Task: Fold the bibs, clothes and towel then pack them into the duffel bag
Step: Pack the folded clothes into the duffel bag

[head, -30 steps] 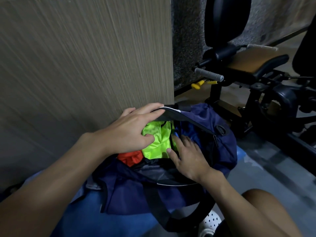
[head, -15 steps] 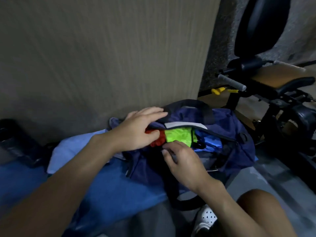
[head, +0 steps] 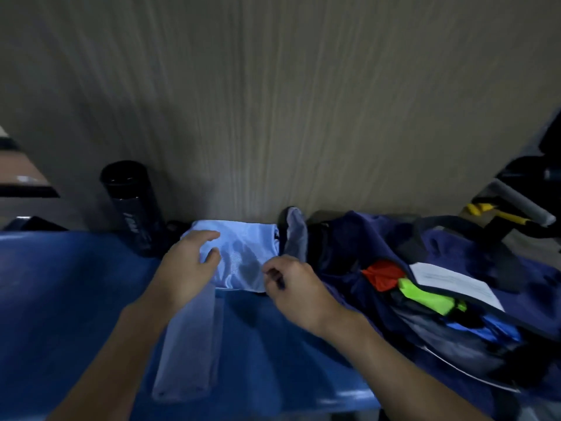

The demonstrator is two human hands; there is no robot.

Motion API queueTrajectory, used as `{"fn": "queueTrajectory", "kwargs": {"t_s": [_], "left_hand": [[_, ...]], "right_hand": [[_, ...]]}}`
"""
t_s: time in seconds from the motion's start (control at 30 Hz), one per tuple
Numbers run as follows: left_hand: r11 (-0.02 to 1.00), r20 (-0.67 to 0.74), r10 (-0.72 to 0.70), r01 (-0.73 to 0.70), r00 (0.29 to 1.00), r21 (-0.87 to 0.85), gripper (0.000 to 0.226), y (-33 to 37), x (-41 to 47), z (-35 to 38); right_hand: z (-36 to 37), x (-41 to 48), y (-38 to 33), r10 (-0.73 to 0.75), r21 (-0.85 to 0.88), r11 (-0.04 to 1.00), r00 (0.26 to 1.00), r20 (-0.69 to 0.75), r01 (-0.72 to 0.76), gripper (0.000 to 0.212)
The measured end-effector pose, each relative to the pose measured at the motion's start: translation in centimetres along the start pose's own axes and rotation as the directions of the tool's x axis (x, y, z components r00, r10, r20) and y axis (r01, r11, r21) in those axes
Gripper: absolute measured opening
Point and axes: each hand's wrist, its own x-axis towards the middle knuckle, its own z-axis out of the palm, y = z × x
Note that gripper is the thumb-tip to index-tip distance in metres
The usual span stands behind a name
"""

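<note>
A folded light blue mesh bib (head: 243, 253) lies on the blue bench (head: 76, 299) against the wall. My left hand (head: 188, 262) rests on its left side with fingers spread and slightly bent. My right hand (head: 288, 284) has its fingers curled at the bib's right lower edge; whether it pinches the cloth is unclear. The navy duffel bag (head: 425, 247) lies open to the right, with a red bib (head: 384, 273), a neon green bib (head: 425, 296) and blue cloth (head: 498, 329) inside. A grey cloth (head: 296, 235) sits between bib and bag.
A black bottle (head: 130, 205) stands on the bench by the wall, left of the bib. A translucent ruler-like strip (head: 188, 344) lies on the bench under my left forearm. Gym equipment with a yellow pin (head: 498, 212) is at the far right. A wood-grain wall rises behind.
Both hands have left the duffel bag's opening and moved left to the light blue bib on the bench. The view has swung left, bringing the bottle into sight.
</note>
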Motion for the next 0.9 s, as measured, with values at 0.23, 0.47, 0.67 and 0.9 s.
{"fn": "queueTrajectory", "kwargs": {"t_s": [0.23,0.47,0.67,0.9], "left_hand": [[0.986,0.096,0.100,-0.112,0.990,0.127,0.040,-3.4,2.8,0.2],[0.906,0.272,-0.055,-0.066,0.961,0.418,0.045,-4.2,3.7,1.2],[0.895,0.294,-0.085,-0.057,0.952,0.443,0.049,-4.1,3.7,1.8],[0.905,0.295,-0.088,-0.047,0.951,0.423,0.050,-4.1,3.5,1.5]], "right_hand": [[3.0,7.8,3.0,0.253,0.028,0.967,0.963,-0.092,-0.251,0.035],[4.6,11.9,4.6,0.439,0.199,0.892,0.881,-0.176,-0.405,0.045],[4.5,12.9,4.8,0.483,0.282,0.863,0.849,-0.216,-0.419,0.012],[4.1,12.6,4.3,0.406,0.293,0.896,0.884,-0.233,-0.334,0.034]]}}
